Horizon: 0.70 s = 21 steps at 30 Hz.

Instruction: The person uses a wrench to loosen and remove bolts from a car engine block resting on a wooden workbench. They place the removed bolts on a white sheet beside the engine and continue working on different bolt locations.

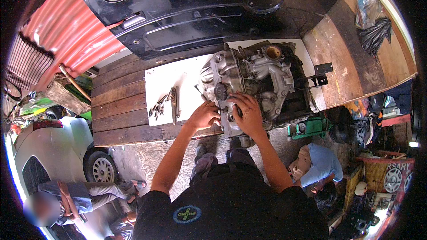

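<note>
Resting both hands, left hand [203, 115] and right hand [247, 112], on the engine [253, 78].

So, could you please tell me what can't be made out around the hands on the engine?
- Head view: the left hand and right hand cover the engine edge; any grip is hidden.
- The bolts on the white sheet are too small to count.

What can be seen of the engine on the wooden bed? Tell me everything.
The engine is a grey, grimy cast-metal block with bolted housings and a round brass-coloured opening on top. It sits on a white sheet over the wooden bed. Both hands, left hand and right hand, rest on its near edge.
</note>
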### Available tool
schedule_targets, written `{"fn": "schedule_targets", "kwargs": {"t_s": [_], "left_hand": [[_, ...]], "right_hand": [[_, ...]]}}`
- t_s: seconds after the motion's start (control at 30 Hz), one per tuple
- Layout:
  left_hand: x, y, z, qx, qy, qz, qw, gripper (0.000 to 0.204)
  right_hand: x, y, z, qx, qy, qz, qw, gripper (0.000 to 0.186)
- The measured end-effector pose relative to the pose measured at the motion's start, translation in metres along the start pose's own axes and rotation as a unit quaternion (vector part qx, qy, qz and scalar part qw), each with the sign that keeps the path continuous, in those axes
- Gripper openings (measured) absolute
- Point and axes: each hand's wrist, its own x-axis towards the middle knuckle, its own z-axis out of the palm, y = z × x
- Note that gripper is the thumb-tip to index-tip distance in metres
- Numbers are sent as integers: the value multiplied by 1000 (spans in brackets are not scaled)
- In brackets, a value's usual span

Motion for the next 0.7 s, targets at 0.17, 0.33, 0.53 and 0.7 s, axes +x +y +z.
{"fn": "schedule_targets", "kwargs": {"t_s": [0.17,0.33,0.53,0.7], "left_hand": [[-4,-8,13,-140,14,-56,988,17],[-25,1,42,-298,56,-188,934,9],[-63,-10,107,-608,11,-281,742,13],[-72,68,101,-838,39,-376,394,13]], "right_hand": [[0,-2,0,-7,3,-1,1000,24],[4,-8,-4,12,1,14,1000,22],[3,-10,-5,8,0,15,1000,22],[3,-8,-5,6,-4,21,1000,22]]}}
